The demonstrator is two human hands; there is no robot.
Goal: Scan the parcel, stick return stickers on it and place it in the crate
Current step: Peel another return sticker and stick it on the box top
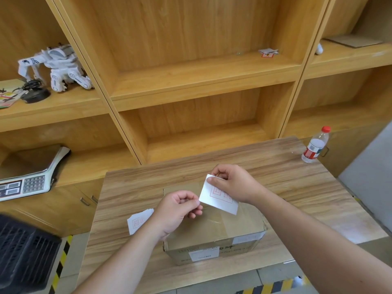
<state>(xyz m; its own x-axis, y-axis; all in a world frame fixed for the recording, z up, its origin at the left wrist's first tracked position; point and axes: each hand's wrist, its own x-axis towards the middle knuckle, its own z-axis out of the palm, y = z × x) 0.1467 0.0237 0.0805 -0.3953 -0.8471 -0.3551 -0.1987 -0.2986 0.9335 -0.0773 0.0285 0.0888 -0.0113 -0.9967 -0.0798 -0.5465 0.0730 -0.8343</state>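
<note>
Pinching a red-stamped sticker [219,198], both hands [232,183] hover over the parcel [214,234].

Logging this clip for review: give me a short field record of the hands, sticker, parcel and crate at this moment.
left hand: pinches the sticker's lower left corner
right hand: grip on the sticker's top edge
sticker: white, red print, held above the parcel, not yet stuck on
parcel: taped cardboard box on the table
spare sticker: lies on the table left of the parcel
crate: dark, at lower left, parcel not in it
</note>
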